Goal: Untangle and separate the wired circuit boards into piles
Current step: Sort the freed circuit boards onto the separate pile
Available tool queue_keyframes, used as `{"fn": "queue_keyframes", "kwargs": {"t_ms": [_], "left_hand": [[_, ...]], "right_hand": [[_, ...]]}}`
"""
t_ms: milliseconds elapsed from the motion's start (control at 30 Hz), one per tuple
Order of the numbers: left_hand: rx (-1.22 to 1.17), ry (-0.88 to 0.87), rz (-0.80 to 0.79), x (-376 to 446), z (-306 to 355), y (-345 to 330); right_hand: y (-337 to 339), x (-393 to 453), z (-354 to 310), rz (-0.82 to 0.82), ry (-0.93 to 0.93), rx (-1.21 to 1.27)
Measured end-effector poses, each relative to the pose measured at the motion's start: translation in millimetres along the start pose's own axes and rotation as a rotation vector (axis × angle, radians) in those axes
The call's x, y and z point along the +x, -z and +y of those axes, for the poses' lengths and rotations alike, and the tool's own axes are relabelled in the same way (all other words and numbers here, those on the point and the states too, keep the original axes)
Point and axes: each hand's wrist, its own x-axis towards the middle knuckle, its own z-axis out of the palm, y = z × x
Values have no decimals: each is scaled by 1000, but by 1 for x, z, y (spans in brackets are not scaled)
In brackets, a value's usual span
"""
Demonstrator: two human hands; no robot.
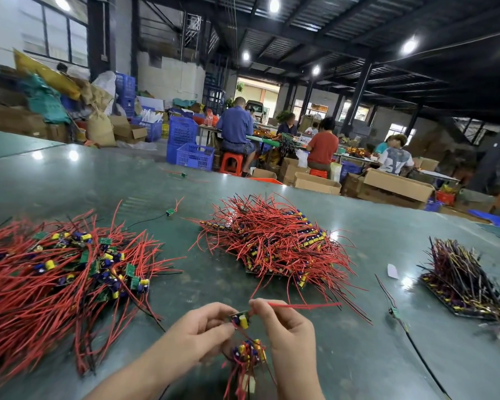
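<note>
Head view shows the left hand (202, 327) pinching a small green circuit board with a yellow capacitor (239, 319) above the green table (358, 356), while the right hand (283, 321) pinches its thin red wire (303, 306), likely light, limp and best held by the board's edges

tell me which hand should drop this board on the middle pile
Right, probably. The right hand already pinches the board's red wire, which points toward the middle pile. The left hand holds the board and a bundle below.
</note>
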Motion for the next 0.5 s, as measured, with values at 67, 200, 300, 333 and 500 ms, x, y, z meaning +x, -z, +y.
{"fn": "queue_keyframes", "kwargs": {"t_ms": [67, 200, 300, 333, 500], "left_hand": [[51, -36, 36, 1, -1, 2], [197, -145, 92, 0, -1, 11], [181, -212, 123, -4, 5, 12], [171, -233, 143, -5, 6, 11], [258, -383, 256, -7, 3, -2]], "right_hand": [[2, 1, 2, -23, 31, -92], [5, 3, 2, -89, 132, -304], [3, 2, 5, -69, 160, -328], [2, 2, 7, -37, 160, -303], [2, 2, 12, 112, 192, -260]]}}
